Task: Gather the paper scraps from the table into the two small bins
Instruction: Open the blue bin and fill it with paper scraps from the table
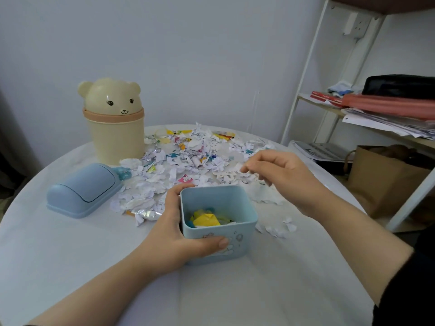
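A small square light-blue bin (pixel 219 222) stands on the table near me, with yellow and blue scraps in its bottom. My left hand (pixel 179 234) grips its left side, thumb across the front wall. My right hand (pixel 280 177) hovers just behind and to the right of the bin, over the paper scraps (pixel 186 158). Its fingers are loosely curled and I see no scrap in them. The torn white and coloured scraps are spread over the middle and far part of the table. A cream bear-shaped bin (pixel 114 128) stands at the back left with its lid on.
The blue bin's swing lid (pixel 82 190) lies on the round white table (pixel 70 267), left of the scraps. A few scraps (pixel 277 228) lie right of the blue bin. A white shelf (pixel 381 109) with papers and a brown paper bag (pixel 381 182) stand on the right.
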